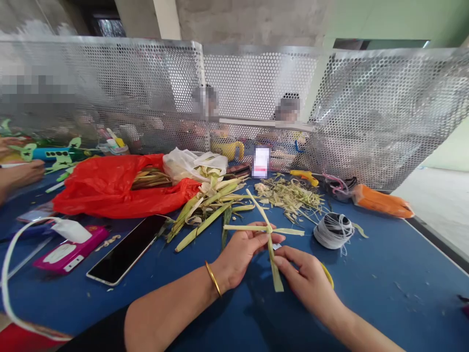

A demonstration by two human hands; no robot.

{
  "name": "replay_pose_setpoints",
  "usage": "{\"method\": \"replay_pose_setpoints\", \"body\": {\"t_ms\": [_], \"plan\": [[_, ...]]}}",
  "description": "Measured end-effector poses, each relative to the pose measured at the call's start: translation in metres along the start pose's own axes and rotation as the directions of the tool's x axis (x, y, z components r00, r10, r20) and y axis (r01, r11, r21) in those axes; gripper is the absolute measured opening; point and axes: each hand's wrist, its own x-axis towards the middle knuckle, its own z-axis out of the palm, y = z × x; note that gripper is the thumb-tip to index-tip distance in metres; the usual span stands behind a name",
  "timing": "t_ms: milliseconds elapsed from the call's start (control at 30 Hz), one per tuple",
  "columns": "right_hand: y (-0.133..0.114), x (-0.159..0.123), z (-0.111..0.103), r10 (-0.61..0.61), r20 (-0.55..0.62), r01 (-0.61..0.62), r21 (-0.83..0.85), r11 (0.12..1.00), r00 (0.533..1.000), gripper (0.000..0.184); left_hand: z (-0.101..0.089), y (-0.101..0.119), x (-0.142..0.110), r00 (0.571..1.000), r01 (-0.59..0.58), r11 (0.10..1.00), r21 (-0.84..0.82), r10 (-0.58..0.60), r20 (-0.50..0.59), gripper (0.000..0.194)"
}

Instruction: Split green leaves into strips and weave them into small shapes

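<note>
A cross of pale green husk strips [274, 266] is held up above the blue table, its arms meeting in a small folded knot. My left hand [240, 254], with a gold bangle at the wrist, pinches it just below that knot. From the right, my right hand [302, 274] closes its thumb and fingers on the lower strip, which widens toward its cut end. A yellow curved piece [328, 276] shows past the right hand, mostly hidden by it. A ball of grey-white string [333, 231] sits to the right of the hands.
Loose husks [205, 227], a red plastic bag [110, 186] and husk shreds [293, 195] lie behind. At left are a dark phone [126, 252] and a magenta box [71, 249]. A perforated metal screen [252, 78] bounds the back. Another person's hand [25, 171] is far left.
</note>
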Motion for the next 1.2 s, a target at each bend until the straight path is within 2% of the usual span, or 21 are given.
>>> {"method": "replay_pose_setpoints", "body": {"t_ms": [167,533,633,733,767,833,900,967,1100,1200], "plan": [[-0.002,0.001,0.004,-0.055,-0.014,0.054,-0.065,0.996,0.998,0.034,0.001,0.002,-0.001,0.999,0.013,1.0,0.011,-0.012,-0.032,0.027],[-0.01,-0.003,-0.003,-0.3,0.094,0.313,-0.221,0.923,0.949,0.028,0.003,-0.003,-0.003,0.998,0.039,0.999,-0.037,-0.041,-0.053,0.026],[-0.008,-0.003,-0.008,-0.372,0.007,0.359,-0.282,0.89,0.928,0.027,0.002,0.001,-0.003,0.998,0.059,0.998,-0.023,-0.059,-0.028,0.024],[-0.004,0.0,-0.017,-0.401,-0.236,0.275,-0.43,0.86,0.885,0.014,0.0,0.005,-0.004,0.997,0.077,0.997,-0.014,-0.077,0.003,0.023],[-0.003,0.002,-0.019,-0.388,-0.279,0.232,-0.462,0.856,0.878,0.013,0.0,0.006,-0.005,0.997,0.081,0.997,-0.001,-0.081,0.008,0.024],[0.0,0.005,-0.022,-0.328,-0.244,0.195,-0.446,0.873,0.913,0.015,0.0,0.007,-0.005,0.997,0.08,0.995,0.055,-0.08,-0.004,0.023],[0.001,0.008,-0.021,-0.244,-0.111,0.194,-0.338,0.921,0.963,0.011,0.001,0.006,-0.005,0.997,0.075,0.989,0.131,-0.072,-0.028,0.024],[0.002,0.009,-0.019,-0.176,-0.025,0.165,-0.242,0.956,0.984,0.018,0.001,0.004,-0.004,0.997,0.076,0.979,0.187,-0.07,-0.038,0.025],[0.002,0.009,-0.019,-0.148,-0.051,0.132,-0.237,0.963,0.988,0.027,0.002,0.001,-0.003,0.998,0.055,0.968,0.243,-0.05,-0.027,0.024],[0.002,0.01,-0.023,-0.237,-0.128,0.182,-0.343,0.922,0.963,0.023,-0.001,0.001,-0.001,0.996,0.058,0.973,0.223,-0.043,-0.072,0.024]]}}
